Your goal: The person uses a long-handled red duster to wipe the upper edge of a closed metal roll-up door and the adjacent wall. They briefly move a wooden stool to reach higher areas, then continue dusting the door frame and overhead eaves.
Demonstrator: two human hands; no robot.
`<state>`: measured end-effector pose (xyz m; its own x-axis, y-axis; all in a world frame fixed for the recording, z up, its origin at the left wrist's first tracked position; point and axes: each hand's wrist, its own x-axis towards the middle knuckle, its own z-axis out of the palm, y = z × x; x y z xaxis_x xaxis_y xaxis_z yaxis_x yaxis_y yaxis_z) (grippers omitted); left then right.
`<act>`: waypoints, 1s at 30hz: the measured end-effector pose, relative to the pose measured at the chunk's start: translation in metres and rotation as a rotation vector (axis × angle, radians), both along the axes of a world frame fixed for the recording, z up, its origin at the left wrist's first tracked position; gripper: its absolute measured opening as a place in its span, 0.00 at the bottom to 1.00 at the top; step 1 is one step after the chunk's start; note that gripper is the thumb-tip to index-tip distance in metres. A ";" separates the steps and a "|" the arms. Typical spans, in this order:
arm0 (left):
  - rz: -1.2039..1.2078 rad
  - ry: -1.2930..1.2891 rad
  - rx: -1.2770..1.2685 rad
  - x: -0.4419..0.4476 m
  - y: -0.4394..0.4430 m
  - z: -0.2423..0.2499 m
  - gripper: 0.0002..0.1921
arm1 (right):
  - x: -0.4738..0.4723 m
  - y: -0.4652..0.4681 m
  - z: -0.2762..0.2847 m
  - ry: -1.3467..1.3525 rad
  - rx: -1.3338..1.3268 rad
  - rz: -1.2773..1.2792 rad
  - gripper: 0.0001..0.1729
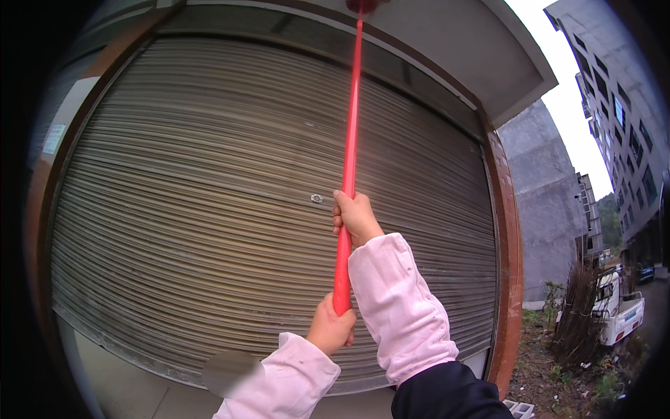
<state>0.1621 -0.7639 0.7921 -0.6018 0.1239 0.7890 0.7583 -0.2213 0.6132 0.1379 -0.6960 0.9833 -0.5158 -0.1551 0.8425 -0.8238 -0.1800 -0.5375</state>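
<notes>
A long red pole (pixel 352 136) runs upright through the middle of the view, in front of a metal roller shutter (pixel 209 157). Its far end carries a dark red round brush head (pixel 362 5), up by the pale overhang (pixel 450 47) and partly cut off by the top rim. My right hand (pixel 358 216) is wrapped around the pole at mid-height. Lower down, my left hand (pixel 333 324) grips the pole's bottom end. Pink sleeves cover both forearms. Whether the bristles touch the overhang cannot be told.
The shutter has a small metal lock (pixel 316 198) and stands raised a little above the floor (pixel 131 377). Brown pillars frame it, the right one (pixel 505 262) close to my right arm. Beyond stand a bundle of dry sticks (pixel 576 314) and a white vehicle (pixel 620 314).
</notes>
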 end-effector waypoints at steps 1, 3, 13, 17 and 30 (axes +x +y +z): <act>0.004 -0.021 -0.016 -0.002 0.003 -0.006 0.10 | -0.001 0.002 -0.007 -0.009 -0.005 0.004 0.11; -0.008 -0.015 -0.023 -0.005 0.006 -0.013 0.12 | -0.002 0.004 -0.018 -0.045 -0.019 0.006 0.12; -0.007 -0.063 -0.095 -0.003 -0.007 -0.017 0.15 | -0.002 0.009 -0.026 -0.027 -0.116 0.031 0.11; -0.029 -0.056 -0.115 0.002 -0.009 -0.017 0.15 | -0.001 0.014 -0.028 -0.021 -0.143 0.032 0.12; -0.021 0.019 -0.134 -0.004 -0.001 -0.001 0.13 | 0.015 0.042 -0.013 0.032 -0.155 0.007 0.11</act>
